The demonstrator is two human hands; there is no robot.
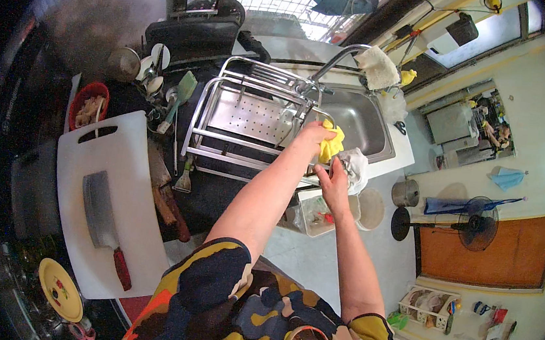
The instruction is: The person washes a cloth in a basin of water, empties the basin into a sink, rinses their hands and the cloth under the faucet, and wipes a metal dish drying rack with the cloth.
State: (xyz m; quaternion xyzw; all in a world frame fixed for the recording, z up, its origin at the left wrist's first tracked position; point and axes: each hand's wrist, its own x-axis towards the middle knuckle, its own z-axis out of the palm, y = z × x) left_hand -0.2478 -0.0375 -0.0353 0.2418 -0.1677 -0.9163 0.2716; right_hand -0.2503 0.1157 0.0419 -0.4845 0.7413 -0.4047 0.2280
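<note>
A stainless-steel dish rack (245, 145) of bent tubes stands over black counter and the edge of a steel sink (355, 124). At the rack's right end, my left hand (312, 137) grips a yellow cloth (331, 142) against a tube. Just below and to the right, my right hand (335, 183) holds a bunched white cloth (352, 170). Its thumb and index finger lie close to the rack's lower corner, with the other fingers hidden by the cloth. Within the rack frame lies a perforated metal tray (253, 114).
A cleaver (101, 212) lies on a white cutting board (129, 171) at left. Utensils, including a green brush (184, 90), stand behind it beside a red basket (91, 103). The tap (342, 56) arches over the sink. Below the rack sits a bin (320, 214); farther right stands a fan (476, 228).
</note>
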